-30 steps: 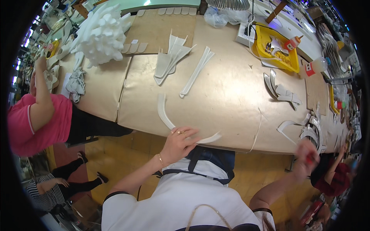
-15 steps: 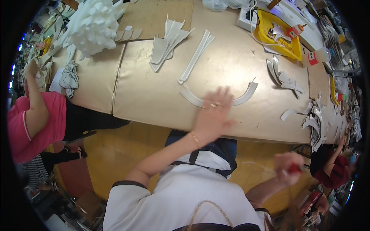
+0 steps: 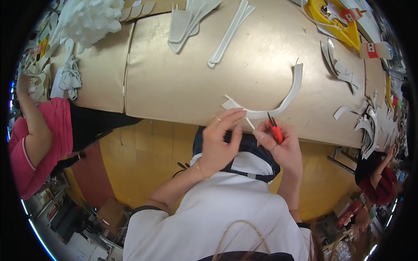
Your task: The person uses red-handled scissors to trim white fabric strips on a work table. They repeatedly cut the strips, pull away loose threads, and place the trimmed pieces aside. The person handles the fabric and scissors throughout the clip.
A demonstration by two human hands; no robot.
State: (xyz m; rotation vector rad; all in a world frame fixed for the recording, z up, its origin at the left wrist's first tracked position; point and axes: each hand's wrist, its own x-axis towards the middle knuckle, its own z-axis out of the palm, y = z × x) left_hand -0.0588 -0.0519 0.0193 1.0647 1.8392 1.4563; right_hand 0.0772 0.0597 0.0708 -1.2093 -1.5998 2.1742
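Observation:
A curved pale strip with a raised edge lies in a U shape by the table's near edge. My left hand reaches its left part, fingertips on the strip's lower edge, thumb apart from the fingers. My right hand is closed round red-handled thread snips, their dark blade tips pointing up toward the strip. A thin white cord runs from beside my left fingertips to my right thumb and fingers, which pinch its end.
Flat pale pieces and long narrow strips lie farther back. Curved strips are heaped at the right, near a yellow tray and a bottle. Left stand a white foam-like pile and a person in pink.
My right hand has come up from low on the right to the strip, bringing the snips. My left hand has drawn back left from lying across the strip. The view has shifted.

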